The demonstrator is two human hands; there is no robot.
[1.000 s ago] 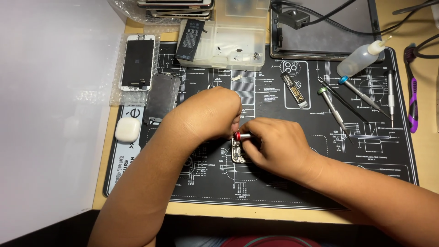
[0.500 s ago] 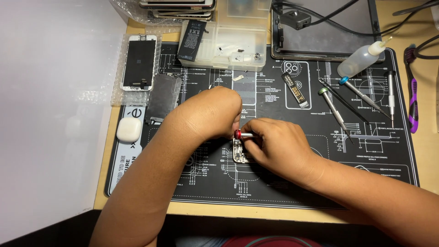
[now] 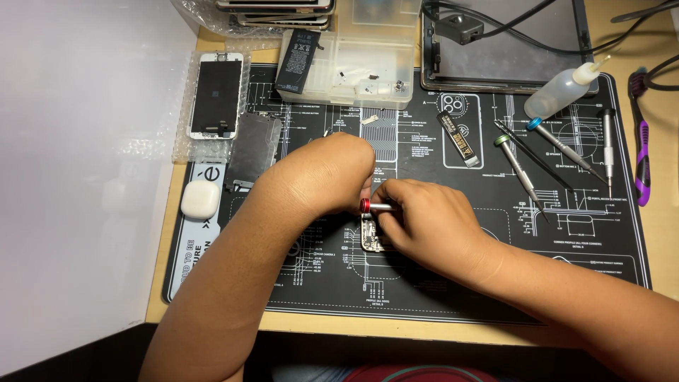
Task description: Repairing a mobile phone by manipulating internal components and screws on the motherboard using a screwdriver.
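A small circuit board (image 3: 370, 235) lies in the middle of the black repair mat (image 3: 424, 283). My right hand (image 3: 428, 223) grips a thin red-capped screwdriver (image 3: 373, 206) just above the board. My left hand (image 3: 329, 170) curls over the board's top edge, its fingertips hidden behind the knuckles; what it presses on cannot be seen.
Three more screwdrivers (image 3: 559, 145) lie on the mat's right, with a squeeze bottle (image 3: 562, 88) and purple tool (image 3: 642, 155). A phone screen (image 3: 216, 95), metal shield plate (image 3: 253, 148) and white earbud case (image 3: 201, 199) sit left. A clear parts tray (image 3: 368, 71) and battery (image 3: 298, 60) lie behind.
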